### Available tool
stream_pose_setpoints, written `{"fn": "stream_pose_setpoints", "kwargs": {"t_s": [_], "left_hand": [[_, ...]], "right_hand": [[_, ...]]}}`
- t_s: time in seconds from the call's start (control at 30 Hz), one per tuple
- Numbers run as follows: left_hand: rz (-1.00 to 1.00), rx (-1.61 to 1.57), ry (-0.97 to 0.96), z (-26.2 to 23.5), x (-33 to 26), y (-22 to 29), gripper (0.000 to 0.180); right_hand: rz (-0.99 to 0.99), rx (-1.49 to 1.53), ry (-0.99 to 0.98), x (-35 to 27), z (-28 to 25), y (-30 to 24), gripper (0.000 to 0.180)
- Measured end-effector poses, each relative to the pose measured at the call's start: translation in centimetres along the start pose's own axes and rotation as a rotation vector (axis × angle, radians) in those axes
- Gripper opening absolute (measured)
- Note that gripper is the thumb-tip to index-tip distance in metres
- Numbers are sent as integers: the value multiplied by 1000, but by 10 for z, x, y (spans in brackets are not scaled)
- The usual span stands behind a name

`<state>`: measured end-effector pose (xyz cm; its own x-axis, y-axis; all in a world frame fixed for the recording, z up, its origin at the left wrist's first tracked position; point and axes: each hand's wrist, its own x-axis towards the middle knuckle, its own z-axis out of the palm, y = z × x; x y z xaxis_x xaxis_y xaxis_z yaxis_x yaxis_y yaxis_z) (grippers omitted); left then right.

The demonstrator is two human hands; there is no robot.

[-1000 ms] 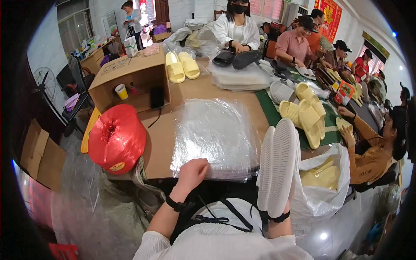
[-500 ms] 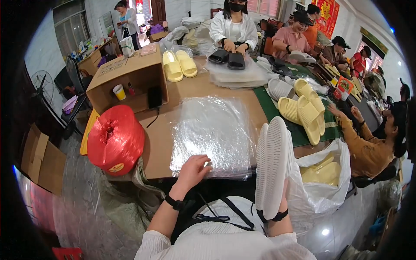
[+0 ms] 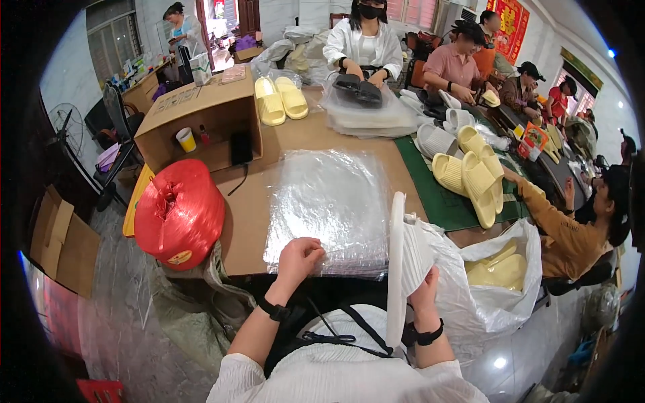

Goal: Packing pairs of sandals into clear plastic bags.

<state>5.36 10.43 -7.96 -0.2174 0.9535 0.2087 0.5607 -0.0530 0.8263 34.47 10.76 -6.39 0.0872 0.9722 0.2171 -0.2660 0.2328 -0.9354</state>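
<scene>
My right hand (image 3: 423,289) grips a pair of white slippers (image 3: 408,265), held upright on edge at the right side of the bag stack. One sole faces left and a ribbed strap shows beside my fingers. My left hand (image 3: 301,260) is closed at the near edge of a stack of clear plastic bags (image 3: 329,208), its thumb and fingertips pinched together on the film. The stack lies flat on the cardboard-covered table (image 3: 242,248) in front of me.
Left are a big red roll of plastic twine (image 3: 180,215) and an open cardboard box (image 3: 198,111). Yellow slippers (image 3: 474,178) lie on a green mat at right, above a white sack (image 3: 497,302) of yellow slippers. Opposite, a person handles black slippers (image 3: 358,88); others sit further right.
My right hand has turned the white slippers, so the soles now show edge-on and the strap side appears. The left fingers have drawn together on the bags. The person opposite tilts the black slippers.
</scene>
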Motion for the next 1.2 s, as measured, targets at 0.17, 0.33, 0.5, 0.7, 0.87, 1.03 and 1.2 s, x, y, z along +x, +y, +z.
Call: {"fn": "stream_pose_setpoints", "kwargs": {"t_s": [0.17, 0.33, 0.5, 0.7, 0.87, 1.03, 1.2], "left_hand": [[-181, -138, 38, 2, 9, -19, 18], [-231, -93, -36, -9, 23, -11, 27], [-175, -14, -108, -17, 29, -6, 26], [141, 1, -108, -23, 20, 6, 20], [349, 43, -117, -34, 17, 29, 15], [637, 88, -134, -28, 18, 43, 13], [569, 38, -331, -23, 12, 53, 27]], "right_hand": [[-15, -40, -86, 2, 8, -10, 19], [-213, -809, -470, -3, 12, -35, 23], [-453, -1014, -667, -3, 21, -19, 22], [-352, -1142, -583, 3, 23, -8, 27], [-305, -1263, -569, 6, 25, -10, 28], [-280, -1224, -659, 2, 45, -23, 29], [-281, -1239, -583, 7, 61, -14, 30]]}}
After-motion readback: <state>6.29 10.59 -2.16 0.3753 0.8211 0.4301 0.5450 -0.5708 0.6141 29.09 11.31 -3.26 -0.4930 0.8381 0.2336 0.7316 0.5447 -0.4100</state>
